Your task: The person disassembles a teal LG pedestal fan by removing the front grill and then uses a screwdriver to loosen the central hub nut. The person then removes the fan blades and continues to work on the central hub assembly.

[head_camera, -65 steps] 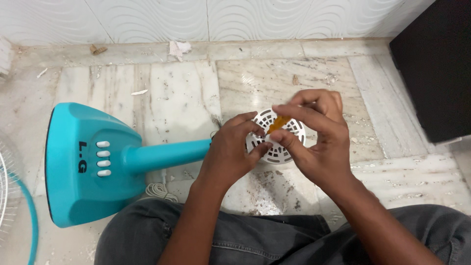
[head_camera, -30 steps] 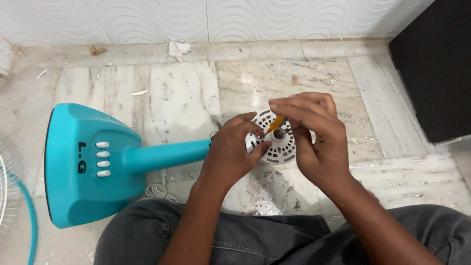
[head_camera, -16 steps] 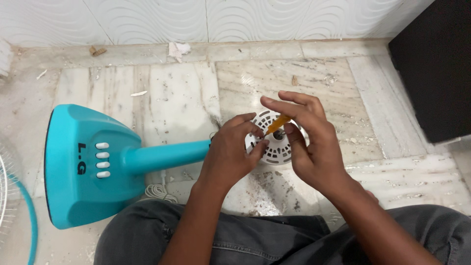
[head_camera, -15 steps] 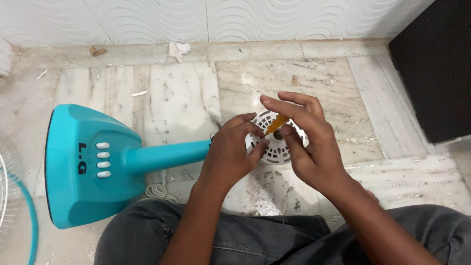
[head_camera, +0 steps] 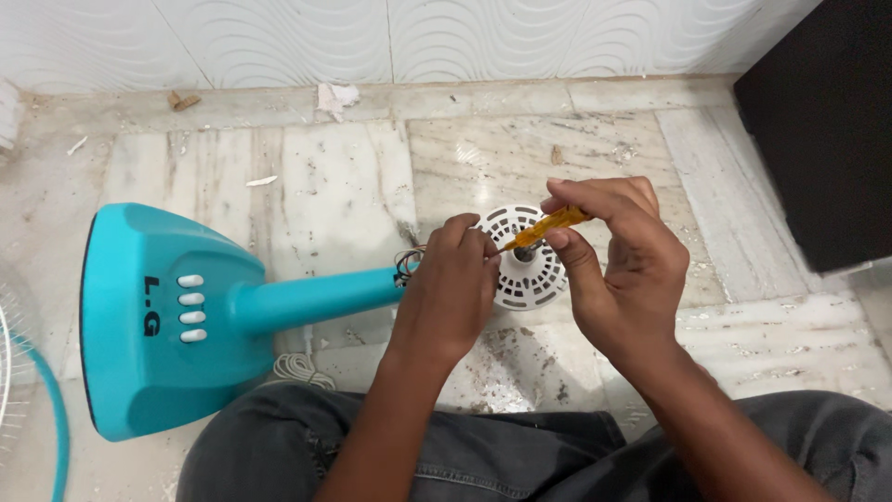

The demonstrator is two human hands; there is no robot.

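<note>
At nine o'clock lies the teal fan base [head_camera: 158, 321], its stem running toward centre. The left hand [head_camera: 452, 293] is curled closed over the near edge of the white motor housing [head_camera: 530, 270] (slotted, round, flat on the marble floor [head_camera: 334, 186]). At three o'clock the right hand [head_camera: 618, 270] pinches an amber-handled screwdriver [head_camera: 548, 226] between thumb and fingertips, its tip at the housing's hub.

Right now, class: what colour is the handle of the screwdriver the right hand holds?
Translucent orange-yellow screwdriver handle, in the right hand; head view.
</note>
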